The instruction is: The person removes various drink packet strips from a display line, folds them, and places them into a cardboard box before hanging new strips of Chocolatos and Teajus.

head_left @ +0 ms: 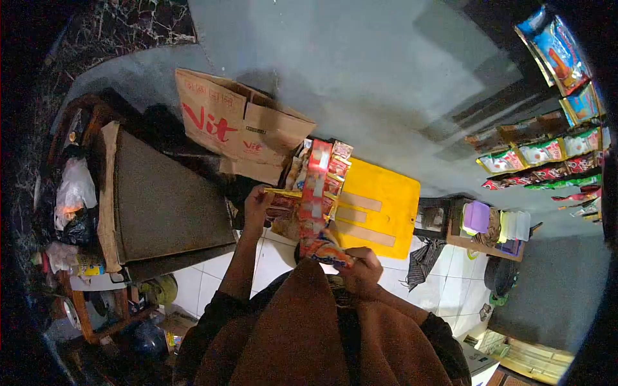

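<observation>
Red and white strips of small sachets (pixel 314 190) hang in front of my body, above the tiled floor. My left hand (pixel 257 204) is raised on their left side, its fingers closed on the end of a yellow-edged sachet strip (pixel 282 200). On the lower right, my right hand (pixel 362 267) grips the end of a red, white and blue packet (pixel 326 251), which lies across the bottom of the red strip. More sachets (pixel 338 168) hang just behind and to the right of the red strip.
A Vit cardboard box (pixel 222 122) stands behind on the left, near a dark padded panel (pixel 167 199). Behind the sachets is a yellow board (pixel 380 206). Plastic containers (pixel 476 217) sit at right; sachet rows (pixel 541 153) hang on the wall.
</observation>
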### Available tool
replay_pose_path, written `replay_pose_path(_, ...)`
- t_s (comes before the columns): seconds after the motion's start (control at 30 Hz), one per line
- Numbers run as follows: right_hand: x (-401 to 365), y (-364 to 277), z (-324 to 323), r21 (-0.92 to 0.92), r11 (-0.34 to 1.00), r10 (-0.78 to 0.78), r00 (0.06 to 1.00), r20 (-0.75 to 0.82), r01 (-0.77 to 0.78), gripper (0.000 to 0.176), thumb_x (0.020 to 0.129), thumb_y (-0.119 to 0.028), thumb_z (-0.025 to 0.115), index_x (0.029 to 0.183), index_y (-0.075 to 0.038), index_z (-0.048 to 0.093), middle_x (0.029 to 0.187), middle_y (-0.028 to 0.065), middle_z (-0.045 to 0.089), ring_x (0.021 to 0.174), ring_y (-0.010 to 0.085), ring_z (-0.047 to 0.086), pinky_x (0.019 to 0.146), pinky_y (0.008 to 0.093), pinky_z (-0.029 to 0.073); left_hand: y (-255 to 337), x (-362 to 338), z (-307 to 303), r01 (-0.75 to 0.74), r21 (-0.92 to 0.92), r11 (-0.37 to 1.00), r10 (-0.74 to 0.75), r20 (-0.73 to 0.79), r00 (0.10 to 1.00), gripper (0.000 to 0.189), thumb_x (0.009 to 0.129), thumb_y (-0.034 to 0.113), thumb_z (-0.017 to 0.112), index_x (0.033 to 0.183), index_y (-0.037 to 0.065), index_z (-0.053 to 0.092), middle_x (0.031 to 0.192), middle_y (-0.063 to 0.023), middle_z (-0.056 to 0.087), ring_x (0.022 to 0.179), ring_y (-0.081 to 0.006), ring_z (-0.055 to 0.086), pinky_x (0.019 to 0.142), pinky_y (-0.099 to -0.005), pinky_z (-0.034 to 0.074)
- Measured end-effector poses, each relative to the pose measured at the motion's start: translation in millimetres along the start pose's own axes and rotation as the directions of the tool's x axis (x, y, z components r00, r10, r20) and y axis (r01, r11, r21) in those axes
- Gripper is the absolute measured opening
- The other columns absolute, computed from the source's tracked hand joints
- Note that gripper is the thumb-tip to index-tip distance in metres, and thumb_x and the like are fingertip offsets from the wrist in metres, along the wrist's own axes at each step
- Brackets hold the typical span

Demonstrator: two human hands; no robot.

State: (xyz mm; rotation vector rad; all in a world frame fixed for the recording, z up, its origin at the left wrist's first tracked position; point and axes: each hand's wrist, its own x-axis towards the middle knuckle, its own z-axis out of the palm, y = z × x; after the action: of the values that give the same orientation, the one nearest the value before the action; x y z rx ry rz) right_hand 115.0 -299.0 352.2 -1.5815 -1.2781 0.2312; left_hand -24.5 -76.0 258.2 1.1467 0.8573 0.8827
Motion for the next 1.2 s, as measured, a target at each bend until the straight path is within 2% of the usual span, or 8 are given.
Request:
replay_pose_path(0.17,32.5,-26.1,-9.5,-0.007,0.976,-0.21,0.936,-0.284,0.217,0.011,0.069,-0.003,0.056,0.076,0.005,0.052,0.084,0.017,0.054,0.073,0.0238,0.055,0.064,0.0299,0.044,-7.8,4.2,-2.3,0.082,-0.083,0.993,-0.084,-0.013,0.996,0.016,0.077,0.012,0.057,0.089,0.003,0.051,0.079,-0.0012,0.051,0.073,-0.0081,0.048,0.067,-0.0242,0.04)
replay_pose_path(0.47,82.9,-25.9,-21.9,0.45,0.875,0.166,0.984,0.065,-0.177,0.018,0.079,-0.008,0.048,0.089,0.007,0.052,0.103,0.0145,0.047,0.093,0.0199,0.047,0.08,0.0276,0.036,-1.1,14.3,1.8,0.11,-0.152,0.982,-0.113,-0.012,0.994,0.014,0.079,0.015,0.054,0.087,0.004,0.05,0.078,-0.0012,0.048,0.075,-0.0091,0.045,0.071,-0.0232,0.036)
replay_pose_path(0.53,94.6,-23.5,-21.9,0.454,0.876,0.14,0.986,0.089,-0.165,0.018,0.079,-0.008,0.048,0.089,0.007,0.051,0.102,0.0143,0.047,0.093,0.0202,0.047,0.081,0.0284,0.036,-5.4,24.3,-4.2,0.02,0.167,0.986,-0.025,0.027,0.999,0.013,0.082,0.017,0.05,0.085,0.005,0.047,0.075,0.0,0.044,0.072,-0.0087,0.042,0.069,-0.0222,0.034)
replay_pose_path(0.77,132.5,-6.1,-10.6,0.537,0.832,0.093,0.989,0.118,-0.142,0.015,0.08,-0.011,0.048,0.083,0.003,0.052,0.099,0.0116,0.05,0.085,0.0163,0.048,0.073,0.0241,0.037,28.6,33.2,10.4,0.021,0.168,0.986,-0.04,0.11,0.993,0.014,0.086,0.019,0.044,0.084,0.005,0.045,0.074,0.0,0.041,0.071,-0.0082,0.039,0.068,-0.0221,0.033)
replay_pose_path(1.0,198.7,134.8,42.2,0.939,0.257,0.34,0.931,0.133,-0.228,0.016,0.083,-0.008,0.041,0.096,-0.003,0.048,0.095,0.0049,0.053,0.089,0.0141,0.049,0.079,0.0291,0.039,-144.2,126.0,-13.8,0.148,0.258,0.955,-0.231,0.327,0.916,0.047,0.079,0.031,0.053,0.112,0.003,0.035,0.104,-0.0102,0.041,0.095,-0.0194,0.043,0.079,-0.0316,0.037)
replay_pose_path(1.07,188.9,221.7,75.3,0.726,0.532,0.524,0.843,0.121,-0.435,0.022,0.082,-0.016,0.046,0.1,-0.003,0.046,0.097,0.0056,0.052,0.089,0.0166,0.049,0.079,0.0293,0.038,-159.6,131.9,-11.7,0.261,0.254,0.931,-0.355,0.476,0.804,0.06,0.076,0.034,0.057,0.119,0.002,0.028,0.114,-0.0137,0.038,0.103,-0.0238,0.041,0.083,-0.0352,0.036)
replay_pose_path(1.13,149.2,298.7,103.0,0.17,0.71,0.672,0.73,0.128,-0.684,0.038,0.077,-0.023,0.054,0.107,-0.003,0.041,0.098,0.0083,0.05,0.091,0.0199,0.049,0.08,0.0295,0.038,-148.0,113.7,16.7,0.178,0.544,0.82,-0.343,0.219,0.913,0.074,0.072,0.034,0.061,0.124,0.002,0.019,0.123,-0.0171,0.029,0.11,-0.0282,0.036,0.086,-0.039,0.035)
replay_pose_path(1.2,77.4,345.6,134.0,0.135,0.855,0.461,0.853,0.245,-0.501,0.058,0.069,-0.027,0.064,0.113,-0.002,0.034,0.1,0.0119,0.049,0.094,0.0233,0.048,0.082,0.0304,0.037,-175.1,119.6,16.5,0.11,0.56,0.821,-0.309,0.275,0.911,0.077,0.072,0.034,0.061,0.125,0.001,0.016,0.124,-0.018,0.028,0.11,-0.0283,0.037,0.086,-0.0393,0.036)
